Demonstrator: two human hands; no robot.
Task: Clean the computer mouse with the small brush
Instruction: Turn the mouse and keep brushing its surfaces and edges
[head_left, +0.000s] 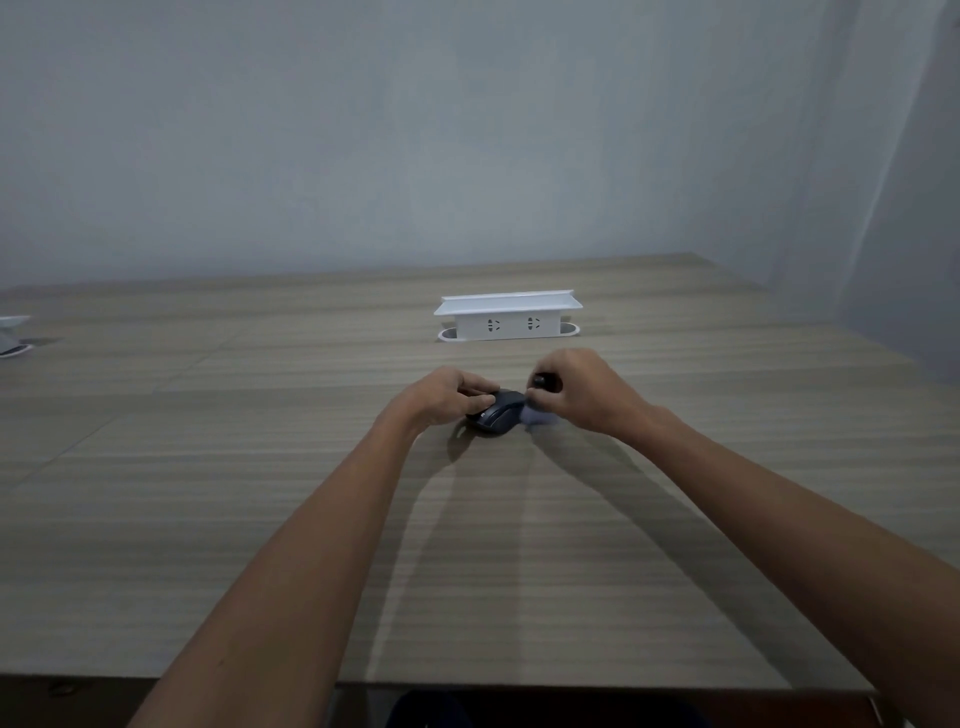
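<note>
A dark computer mouse (497, 413) rests on the wooden table (260, 519) in the middle of the view. My left hand (445, 396) grips its far left side with fingers and thumb. My right hand (576, 392) is closed around a small brush with a black handle (545, 382). Its pale bristles (537, 417) are blurred and touch the mouse's right side. Most of the brush is hidden inside the fist.
A white pop-up socket box (508, 316) stands just beyond my hands. Another white fitting (13, 332) shows at the far left edge. A grey wall rises behind and to the right. The table's front edge (519, 685) runs near the bottom.
</note>
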